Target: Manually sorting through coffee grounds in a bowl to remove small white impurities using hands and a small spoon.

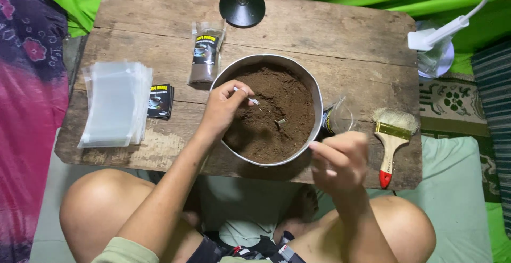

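Wooden table (346, 39), green cloth behind; left hand (223, 106) pinches spoon (250, 99), right hand (340, 162) grip unclear.

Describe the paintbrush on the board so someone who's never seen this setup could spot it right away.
Start at the wooden board and find the round metal bowl of brown powder. Look right of it, near the board's right edge: the paintbrush lies flat there. It alone has pale bristles, a brass-coloured band and a wooden handle tipped red.

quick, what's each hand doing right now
left hand: closed on a small white spoon over the bowl of brown powder
right hand: closed on a clear pouch
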